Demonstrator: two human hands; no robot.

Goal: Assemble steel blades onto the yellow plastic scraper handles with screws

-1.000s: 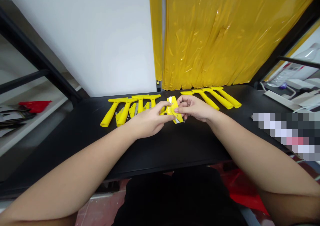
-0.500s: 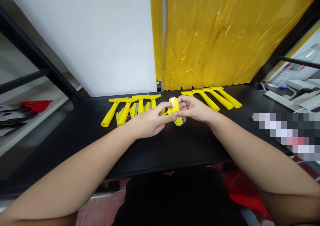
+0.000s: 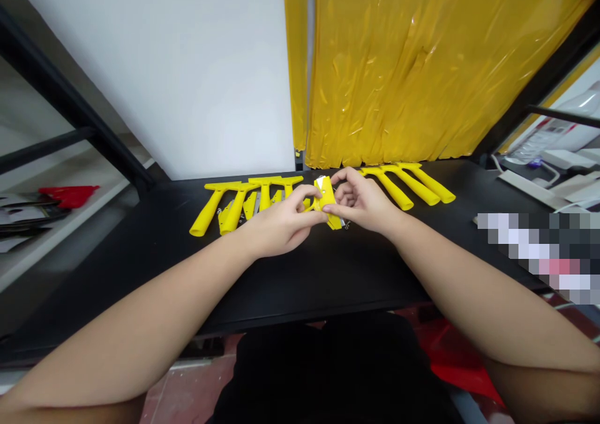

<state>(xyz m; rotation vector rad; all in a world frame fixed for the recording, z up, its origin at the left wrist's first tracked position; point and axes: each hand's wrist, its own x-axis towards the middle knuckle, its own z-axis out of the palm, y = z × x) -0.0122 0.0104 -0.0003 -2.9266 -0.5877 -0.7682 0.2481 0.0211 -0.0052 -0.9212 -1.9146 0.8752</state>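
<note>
Between my two hands is a yellow scraper (image 3: 327, 191) with a white or metal strip at its upper edge and a metal blade showing low on its right side. My left hand (image 3: 293, 224) pinches it from the left between thumb and fingers. From the right, my right hand (image 3: 360, 204) has its thumb against the scraper's edge and its fingers curled behind. Close to the left hand lie several yellow T-shaped scraper handles (image 3: 207, 214), with yellow plates and metal blades (image 3: 253, 204) among them. More yellow handles (image 3: 419, 186) rest beyond my right hand.
The black table (image 3: 281, 286) runs across in front of me. Behind it stand a white panel (image 3: 187, 74) and a yellow plastic-wrapped stack (image 3: 398, 67). Black frame posts (image 3: 51, 74) flank both sides. A shelf at left holds a red item (image 3: 70, 196); white boxes (image 3: 539, 189) are at right.
My right index finger has lifted and arched near the scraper's top, its thumb still at the edge. The scraper has shifted slightly up and left. My left hand keeps its pinch.
</note>
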